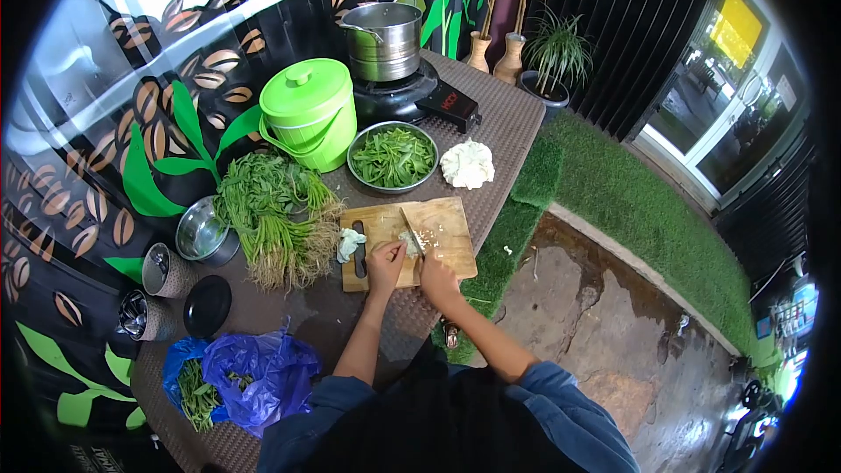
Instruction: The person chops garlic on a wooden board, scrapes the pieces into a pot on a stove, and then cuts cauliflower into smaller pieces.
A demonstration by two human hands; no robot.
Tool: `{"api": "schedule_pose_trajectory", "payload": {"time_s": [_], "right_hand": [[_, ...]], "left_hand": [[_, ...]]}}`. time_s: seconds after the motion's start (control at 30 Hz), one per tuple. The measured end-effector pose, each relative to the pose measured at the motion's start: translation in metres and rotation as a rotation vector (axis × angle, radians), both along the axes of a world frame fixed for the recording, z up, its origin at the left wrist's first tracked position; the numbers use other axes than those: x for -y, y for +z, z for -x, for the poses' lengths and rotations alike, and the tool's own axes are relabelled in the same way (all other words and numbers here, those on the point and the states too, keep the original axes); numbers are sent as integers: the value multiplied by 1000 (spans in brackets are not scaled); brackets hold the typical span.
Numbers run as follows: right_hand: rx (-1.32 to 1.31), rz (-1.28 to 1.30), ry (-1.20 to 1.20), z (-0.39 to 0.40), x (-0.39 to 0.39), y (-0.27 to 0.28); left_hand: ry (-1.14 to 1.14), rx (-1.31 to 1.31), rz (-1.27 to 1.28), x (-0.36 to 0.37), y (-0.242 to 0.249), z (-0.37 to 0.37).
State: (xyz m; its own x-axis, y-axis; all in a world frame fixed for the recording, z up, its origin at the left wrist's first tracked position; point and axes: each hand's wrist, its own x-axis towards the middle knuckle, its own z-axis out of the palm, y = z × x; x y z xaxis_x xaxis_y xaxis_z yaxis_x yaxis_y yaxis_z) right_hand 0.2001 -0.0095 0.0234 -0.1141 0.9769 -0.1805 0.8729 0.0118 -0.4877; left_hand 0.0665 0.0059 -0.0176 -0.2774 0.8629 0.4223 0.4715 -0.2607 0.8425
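Observation:
A wooden cutting board (451,256) lies near the table's edge. On it my right hand (437,278) is wrapped round a knife (410,226), its blade pointing away from me. My left hand (385,264) has its fingers pressed together beside the blade, against a small pale piece (406,238). Small white chopped bits (429,241) are scattered right of the knife. A crumpled pale cloth or leaf (350,243) lies by the board's handle slot.
Leafy greens with roots (280,219) lie left of the board. Behind are a bowl of cut leaves (393,156), a white bundle (468,165), a green lidded bucket (308,114) and a steel pot (382,44) on a stove. Purple bags (258,377) lie front left.

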Motion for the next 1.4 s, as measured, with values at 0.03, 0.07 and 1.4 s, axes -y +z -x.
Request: {"api": "schedule_pose_trajectory", "payload": {"time_s": [0.03,0.07,1.4], "right_hand": [[-12,21,9,-2,-7,3],[-24,39,19,-4,-12,6],[-17,-58,-84,10,20,-9]], "left_hand": [[-20,15,7,-1,-1,1],[-25,13,5,-2,-2,1],[-72,11,-7,2,-1,2]]}}
